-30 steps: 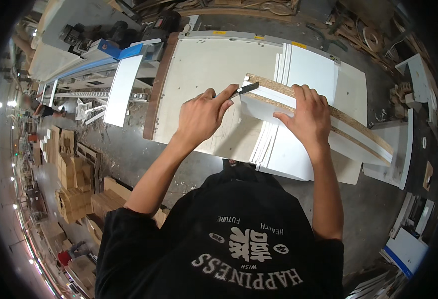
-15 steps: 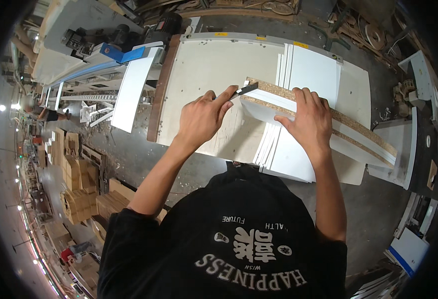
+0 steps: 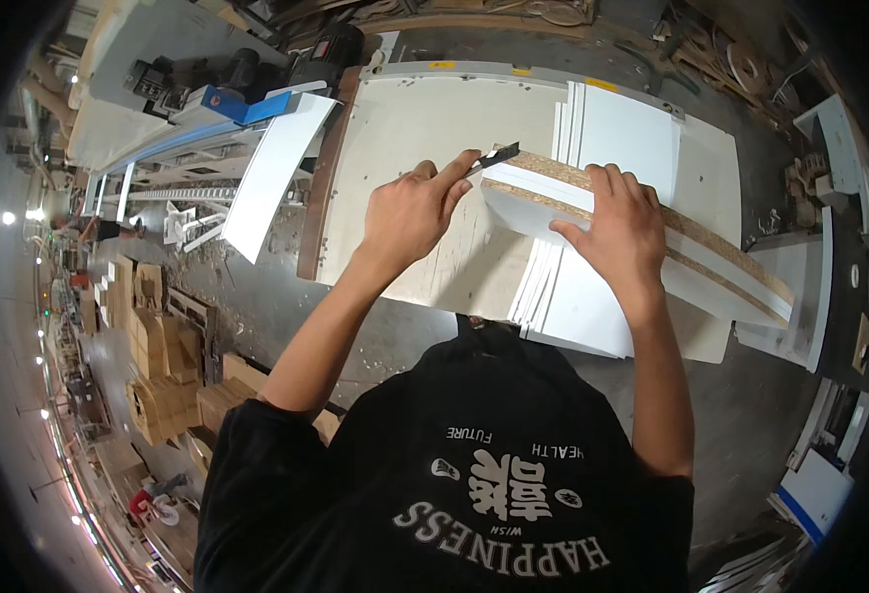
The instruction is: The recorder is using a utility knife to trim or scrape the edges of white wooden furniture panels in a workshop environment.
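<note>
My left hand [image 3: 410, 215] is closed round a flat, dark hand tool [image 3: 499, 156], its forefinger stretched along it. The tool's tip lies at the left end of the particleboard pieces [image 3: 721, 245], which have raw brown edges and white faces. These long narrow pieces stand on edge side by side, slanting down to the right. My right hand [image 3: 627, 222] grips them near the middle, fingers over the far side and thumb on the near side. Beneath them, white panels [image 3: 627, 128] lie stacked across the pale worktable [image 3: 405, 119].
Left of the table stands a machine with a blue guard [image 3: 232, 104], a long white panel [image 3: 276, 178] slanting beside it. Cardboard boxes [image 3: 163, 346] are stacked on the floor at left. White boards [image 3: 790, 306] stand by the table's right end. Another person [image 3: 153, 502] is at lower left.
The tool has swung slightly up and right at the end of the pieces, with my left hand following. My right hand keeps its grip; the whole view has shifted a little.
</note>
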